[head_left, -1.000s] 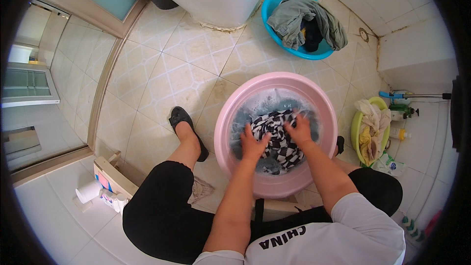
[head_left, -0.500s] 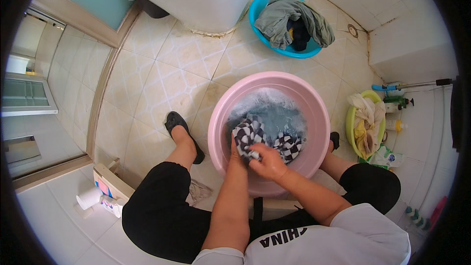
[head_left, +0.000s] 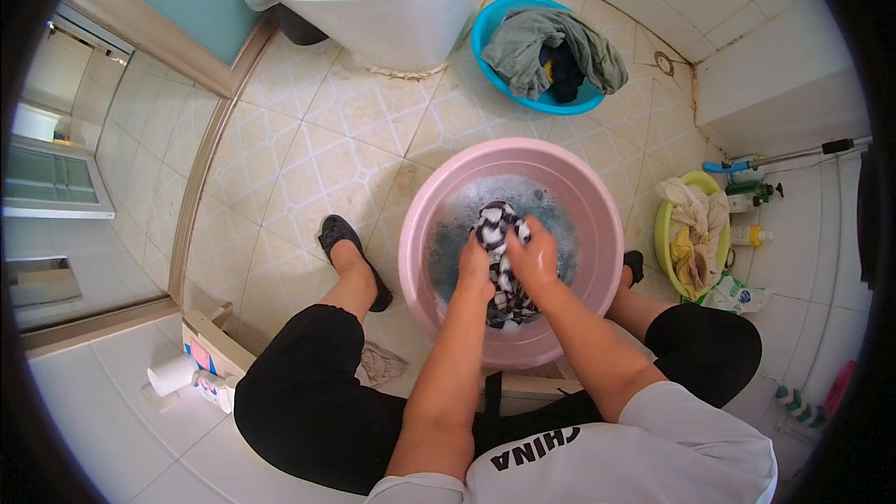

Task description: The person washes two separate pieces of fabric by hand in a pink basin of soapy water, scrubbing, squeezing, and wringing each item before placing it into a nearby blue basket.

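Observation:
A pink basin [head_left: 417, 224] of soapy water [head_left: 450, 247] stands on the floor between my legs. Bunched up over the water is a wet black-and-white checkered cloth [head_left: 501, 224], whose lower part hangs down toward the basin's near side. My left hand [head_left: 474, 266] is closed on the cloth's left side. My right hand [head_left: 535, 257] grips it from the right, fingers curled into the folds. The two hands are a short way apart, with cloth between them. Some fingertips are hidden in the fabric.
Beyond stands a blue basin [head_left: 481, 30] of grey-green and dark clothes, near a white toilet [head_left: 373, 9]. At right, a yellow-green basin [head_left: 664, 243] holds light and yellow cloths beside several bottles [head_left: 749, 236]. A toilet roll [head_left: 172, 376] lies at lower left.
My right hand has moved right and away from me, and my left hand slightly right. The cloth is now bunched between both hands nearer the basin's middle.

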Motion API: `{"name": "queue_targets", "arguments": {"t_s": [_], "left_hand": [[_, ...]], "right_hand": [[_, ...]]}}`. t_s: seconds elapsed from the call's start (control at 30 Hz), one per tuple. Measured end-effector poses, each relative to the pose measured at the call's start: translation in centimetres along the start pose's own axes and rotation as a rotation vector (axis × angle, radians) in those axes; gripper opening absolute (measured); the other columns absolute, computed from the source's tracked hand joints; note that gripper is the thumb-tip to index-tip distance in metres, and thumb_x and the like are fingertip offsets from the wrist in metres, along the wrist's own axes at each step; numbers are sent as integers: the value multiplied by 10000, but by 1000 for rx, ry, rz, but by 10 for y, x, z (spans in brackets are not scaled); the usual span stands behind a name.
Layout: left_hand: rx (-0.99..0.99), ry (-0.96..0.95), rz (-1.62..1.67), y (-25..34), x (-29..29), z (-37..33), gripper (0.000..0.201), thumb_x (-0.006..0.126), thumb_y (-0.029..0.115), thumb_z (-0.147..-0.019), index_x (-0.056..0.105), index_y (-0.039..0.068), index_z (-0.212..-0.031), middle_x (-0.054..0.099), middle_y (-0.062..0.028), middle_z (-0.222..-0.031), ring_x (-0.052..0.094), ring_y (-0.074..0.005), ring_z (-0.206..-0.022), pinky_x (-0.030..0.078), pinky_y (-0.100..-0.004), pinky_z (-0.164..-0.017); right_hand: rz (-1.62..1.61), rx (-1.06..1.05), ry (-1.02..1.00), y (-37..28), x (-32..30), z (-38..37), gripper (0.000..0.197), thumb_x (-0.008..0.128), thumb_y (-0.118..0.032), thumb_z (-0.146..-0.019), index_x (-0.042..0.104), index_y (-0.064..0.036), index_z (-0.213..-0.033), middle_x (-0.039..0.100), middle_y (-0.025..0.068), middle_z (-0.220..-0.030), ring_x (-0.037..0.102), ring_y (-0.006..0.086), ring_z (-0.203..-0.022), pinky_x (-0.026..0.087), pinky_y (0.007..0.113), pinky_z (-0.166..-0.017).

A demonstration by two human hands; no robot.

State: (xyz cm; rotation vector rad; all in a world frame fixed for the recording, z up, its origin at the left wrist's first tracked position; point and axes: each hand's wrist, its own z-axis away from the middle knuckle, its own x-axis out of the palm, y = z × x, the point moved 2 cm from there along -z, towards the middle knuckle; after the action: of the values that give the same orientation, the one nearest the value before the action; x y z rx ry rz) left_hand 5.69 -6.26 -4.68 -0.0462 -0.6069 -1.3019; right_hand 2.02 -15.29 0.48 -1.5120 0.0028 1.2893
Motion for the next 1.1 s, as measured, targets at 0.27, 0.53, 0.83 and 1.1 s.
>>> {"name": "queue_targets", "arguments": {"t_s": [0.27, 0.53, 0.83, 1.1], "left_hand": [[407, -33, -1151, 46, -9, 21, 608, 676, 410, -675, 498, 66, -1143, 537, -200, -1103, 487, -312, -1074, 378, -385, -900], [606, 62, -1781, -8, -24, 21, 1070, 784, 497, -498, 251, 143, -1356, 257, -218, -1331, 291, -380, -1224, 278, -476, -984], [241, 46, -2296, -26, -16, -13, 909, 729, 560, -534, 370, 168, -1271, 407, -153, -1271, 387, -323, -1187, 223, -559, -963], [321, 235, -1362, -12, -42, -62, 369, 638, 157, -641, 584, 68, -995, 580, -137, -941, 576, -317, -882, 463, -384, -782]], "right_hand": [[-707, 784, -264, 86, -37, -31, 553, 615, -349, -786, 482, 27, -1170, 602, 181, -1015, 583, 271, -941, 462, 368, -824], [-1250, 930, -603, 84, -47, -9, 350, 548, -320, -839, 561, -28, -1033, 637, 132, -938, 631, 244, -811, 510, 396, -757], [340, 206, -441, 129, -28, 16, 728, 720, -268, -604, 414, -10, -1212, 417, 231, -1171, 437, 411, -1092, 362, 422, -944], [-573, 551, -171, 161, 18, 4, 521, 577, -168, -672, 487, -37, -1168, 547, 166, -1123, 513, 269, -1049, 392, 363, -920]]}}
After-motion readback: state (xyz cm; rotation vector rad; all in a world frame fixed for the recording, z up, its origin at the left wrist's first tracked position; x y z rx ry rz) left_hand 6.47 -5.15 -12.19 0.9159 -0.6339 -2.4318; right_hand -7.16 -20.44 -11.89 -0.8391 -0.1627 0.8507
